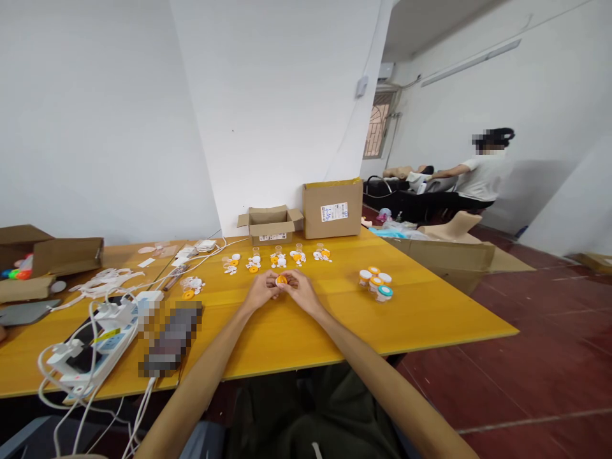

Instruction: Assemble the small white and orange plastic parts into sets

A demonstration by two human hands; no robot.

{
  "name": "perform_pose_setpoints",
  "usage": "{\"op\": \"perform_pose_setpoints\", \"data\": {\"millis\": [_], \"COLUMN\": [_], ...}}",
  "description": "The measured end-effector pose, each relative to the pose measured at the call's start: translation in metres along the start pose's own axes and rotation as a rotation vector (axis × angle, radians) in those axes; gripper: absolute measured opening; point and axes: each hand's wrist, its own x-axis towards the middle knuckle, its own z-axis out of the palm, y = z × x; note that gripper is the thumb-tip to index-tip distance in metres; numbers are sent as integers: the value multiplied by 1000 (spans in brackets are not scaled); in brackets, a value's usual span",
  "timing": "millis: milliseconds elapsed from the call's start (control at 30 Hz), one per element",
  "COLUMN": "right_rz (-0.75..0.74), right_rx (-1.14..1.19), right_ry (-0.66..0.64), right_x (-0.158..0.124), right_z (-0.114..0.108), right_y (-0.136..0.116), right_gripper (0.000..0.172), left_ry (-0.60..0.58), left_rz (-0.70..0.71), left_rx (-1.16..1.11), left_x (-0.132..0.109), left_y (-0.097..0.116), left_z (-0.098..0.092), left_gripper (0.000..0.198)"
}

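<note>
At the left of the wooden table [329, 341] lies a pile of white and orange parts [188, 294], not put together. Next, towards the middle, come five small groups of loose parts [282, 262], so I judge that much work is left there. The left hand [261, 291] has its fingertips pinched closed on the near-left edge of an orange piece [282, 280], which is in front of these groups, at the middle. Its round face, orange with a pale centre, seems to look up towards the wearer; being round, it shows no clear long axis. The right hand [303, 294] pinches its other side equally closed. Rightmost, lidded jars [383, 297] stand upright, long axis vertical, lids up; these appear done.
</note>
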Motion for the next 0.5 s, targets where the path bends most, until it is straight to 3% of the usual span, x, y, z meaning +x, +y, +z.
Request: {"op": "perform_pose_setpoints", "data": {"millis": [500], "right_rz": [-13], "right_rx": [-70], "right_ry": [33], "right_x": [2], "right_z": [-3], "right_y": [4], "right_gripper": [22], "left_ry": [-3], "left_rz": [-92], "left_rx": [-56], "left_x": [1], "left_y": [-2], "left_z": [-4], "left_gripper": [43]}}
